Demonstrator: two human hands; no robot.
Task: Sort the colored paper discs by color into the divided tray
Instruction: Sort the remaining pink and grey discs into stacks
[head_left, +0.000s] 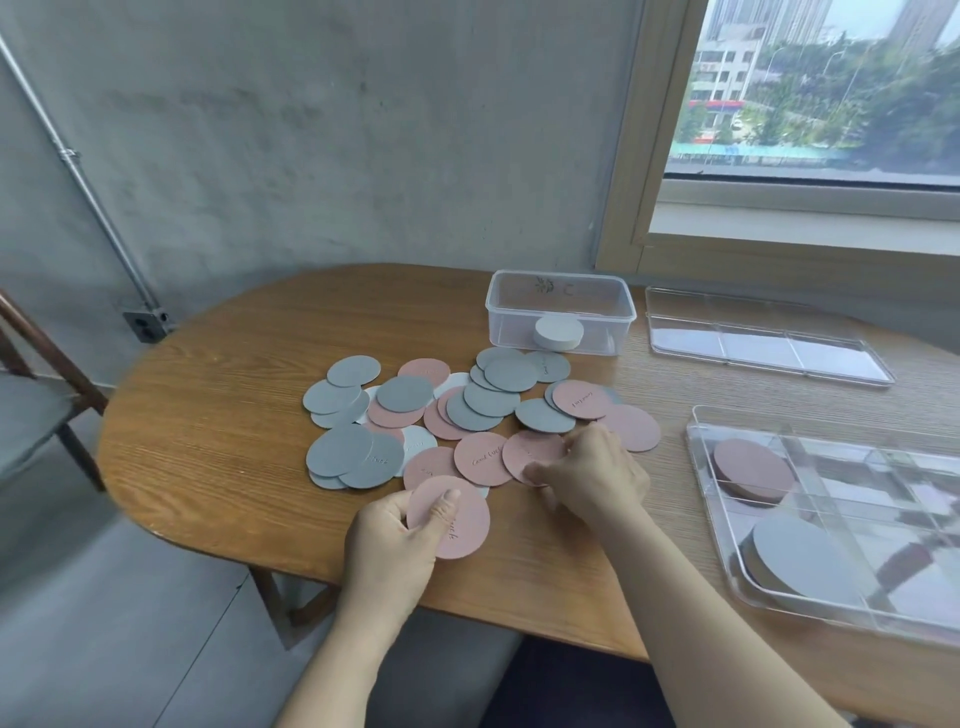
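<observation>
A grey concrete wall and a window stood behind an oval wooden table. In the table's middle lay loose paper discs, grey, pink and a few white, overlapping so much that no sure count could be made. At the right edge the divided tray, cut off by the frame, held two stacks in separate compartments: a pink stack farther off and a grey stack nearer. Toward the far edge a clear tub held one white stack, with a second shallow clear tray to its right. Near the front edge the left hand gripped a pink disc, thumb pressed on top, fingers hidden beneath. The right hand curled over a second pink disc, pinching its near rim between thumb and fingertips; the hand covered part of it.
</observation>
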